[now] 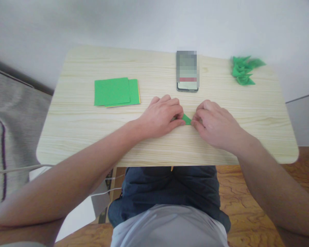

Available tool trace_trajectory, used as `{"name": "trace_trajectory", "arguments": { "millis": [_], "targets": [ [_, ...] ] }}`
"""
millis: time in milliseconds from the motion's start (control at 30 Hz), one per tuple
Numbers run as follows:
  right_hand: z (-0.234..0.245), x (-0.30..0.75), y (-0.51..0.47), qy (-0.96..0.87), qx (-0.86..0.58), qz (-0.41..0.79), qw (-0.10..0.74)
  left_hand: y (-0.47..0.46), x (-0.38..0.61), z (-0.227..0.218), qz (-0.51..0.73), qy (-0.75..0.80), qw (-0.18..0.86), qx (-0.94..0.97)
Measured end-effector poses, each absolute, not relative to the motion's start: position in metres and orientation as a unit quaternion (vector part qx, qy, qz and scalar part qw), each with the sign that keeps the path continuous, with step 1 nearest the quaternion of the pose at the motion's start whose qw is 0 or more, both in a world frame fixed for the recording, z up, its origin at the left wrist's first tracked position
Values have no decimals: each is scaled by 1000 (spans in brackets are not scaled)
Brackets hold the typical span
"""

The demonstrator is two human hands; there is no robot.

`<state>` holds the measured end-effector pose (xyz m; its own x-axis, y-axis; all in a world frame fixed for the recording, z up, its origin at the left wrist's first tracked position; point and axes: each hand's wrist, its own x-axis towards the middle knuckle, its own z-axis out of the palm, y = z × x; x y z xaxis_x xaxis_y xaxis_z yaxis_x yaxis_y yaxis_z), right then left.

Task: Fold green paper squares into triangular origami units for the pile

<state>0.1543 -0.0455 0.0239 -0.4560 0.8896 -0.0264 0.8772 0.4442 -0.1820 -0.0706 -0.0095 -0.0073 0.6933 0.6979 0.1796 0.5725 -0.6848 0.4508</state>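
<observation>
Between my two hands is a small piece of folded green paper (186,119), low over the middle of the table. My left hand (164,116) is closed on its left side, thumb and fingers pinching it. The right-hand tip of the paper is pinched by my right hand (211,120), with the fingers curled in. Only a narrow triangular part of the paper shows; my fingers cover the rest. A stack of green paper sheets (112,92) lies beyond my left forearm, with a thin yellow edge showing underneath.
A phone (187,86) with a blurred-out screen lies past my hands. Several folded green paper pieces (243,70) sit in a cluster at the far right. The pale wood-grain table (74,130) has rounded corners and stands against a white wall (144,24).
</observation>
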Motion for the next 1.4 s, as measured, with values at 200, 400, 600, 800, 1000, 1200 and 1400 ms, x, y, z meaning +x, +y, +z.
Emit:
{"name": "trace_trajectory", "arguments": {
  "millis": [200, 400, 600, 800, 1000, 1200, 1400],
  "targets": [
    [24, 155, -43, -848, -523, 70, 38, -9, -70, -8, 172, 353, 186, 901],
    [14, 170, -42, -819, -543, 161, 92, -7, -72, -9, 169, 337, 183, 908],
    [8, 179, -46, -795, -555, 194, 150, -7, -81, -9, 161, 303, 184, 921],
    [6, 173, -52, -804, -541, 175, 174, -9, -101, -10, 173, 321, 177, 914],
    [10, 155, -58, -822, -530, 134, 161, -16, -111, -9, 203, 334, 187, 901],
    [3, 138, -62, -787, -580, 96, 185, -19, -113, -7, 220, 337, 200, 893],
    [-3, 135, -63, -773, -591, 113, 201, -28, -109, -3, 221, 354, 199, 887]
  ]
}}
